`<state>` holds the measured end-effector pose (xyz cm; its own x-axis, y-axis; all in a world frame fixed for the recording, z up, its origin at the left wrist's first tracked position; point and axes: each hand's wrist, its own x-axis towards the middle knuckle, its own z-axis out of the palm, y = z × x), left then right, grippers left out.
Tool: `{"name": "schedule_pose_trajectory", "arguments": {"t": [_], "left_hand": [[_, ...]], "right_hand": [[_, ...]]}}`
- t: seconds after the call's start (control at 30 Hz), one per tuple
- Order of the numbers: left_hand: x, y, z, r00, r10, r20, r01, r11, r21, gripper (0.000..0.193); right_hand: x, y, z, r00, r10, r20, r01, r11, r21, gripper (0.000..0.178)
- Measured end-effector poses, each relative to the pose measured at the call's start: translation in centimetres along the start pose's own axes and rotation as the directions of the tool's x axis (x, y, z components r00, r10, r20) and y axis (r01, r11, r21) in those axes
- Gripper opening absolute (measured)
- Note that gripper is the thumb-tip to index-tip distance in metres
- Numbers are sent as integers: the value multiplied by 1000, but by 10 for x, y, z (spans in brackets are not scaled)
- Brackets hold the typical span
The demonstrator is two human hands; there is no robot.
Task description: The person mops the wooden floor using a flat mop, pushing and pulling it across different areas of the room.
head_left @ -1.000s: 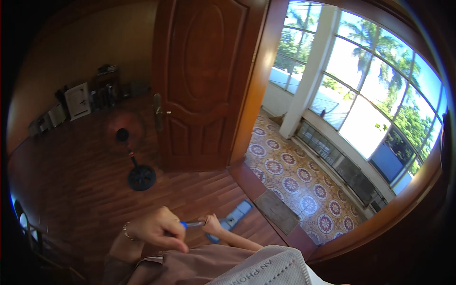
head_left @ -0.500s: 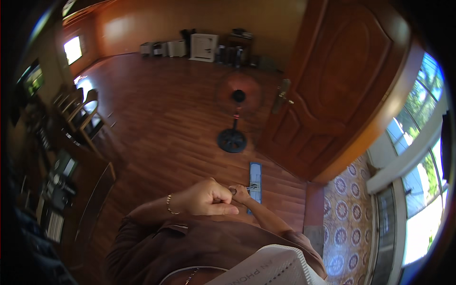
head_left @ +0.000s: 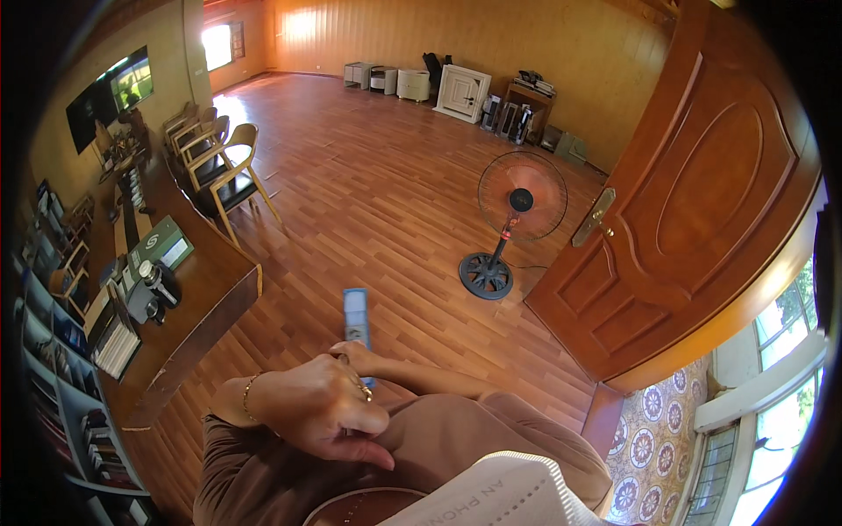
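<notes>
A flat mop with a blue head [head_left: 355, 309] lies on the wooden floor just beyond my hands. My left hand [head_left: 326, 410], with a bracelet at the wrist and a ring, is closed around the upper end of the mop's handle, close to my body. Farther down, my right hand [head_left: 358, 358] is wrapped round the handle too, its forearm coming across from the right. Most of the handle is hidden by my hands, and the near end of the mop head is partly covered.
Ahead to the right stands a pedestal fan [head_left: 488, 275], beside an open wooden door [head_left: 693, 202]. On the left, a long wooden desk [head_left: 206, 329] carries binders and has wooden chairs [head_left: 230, 188] along it. Small cabinets [head_left: 413, 85] line the far wall.
The mop head has swept left across the floor, away from the door and fan, with both hands moving left along with it. My view has turned left, showing more desk.
</notes>
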<state>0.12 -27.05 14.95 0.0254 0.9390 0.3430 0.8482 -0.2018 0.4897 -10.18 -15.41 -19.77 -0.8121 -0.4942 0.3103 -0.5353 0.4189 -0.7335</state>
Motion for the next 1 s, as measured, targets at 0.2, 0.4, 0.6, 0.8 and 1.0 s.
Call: {"name": "schedule_pose_trajectory", "arguments": {"t": [0.2,0.4,0.6,0.8,1.0], "left_hand": [[-28,-11,2,997,-18,70,17,1000,4,46],[-41,-11,-43,990,130,-45,-131,991,-20,41],[-42,-36,-38,958,256,-126,-277,939,-202,34],[1,-94,34,959,239,-154,-284,829,-481,28],[71,-135,127,974,208,-93,-215,699,-682,23]], "right_hand": [[36,-19,13,971,-128,203,136,990,-29,21],[32,-30,-7,986,-154,62,159,982,-97,29],[-32,-51,-65,954,262,148,-207,929,-307,26],[-163,-4,-91,830,520,-200,-556,753,-352,16],[-280,45,-118,569,610,-552,-820,469,-327,16]]}}
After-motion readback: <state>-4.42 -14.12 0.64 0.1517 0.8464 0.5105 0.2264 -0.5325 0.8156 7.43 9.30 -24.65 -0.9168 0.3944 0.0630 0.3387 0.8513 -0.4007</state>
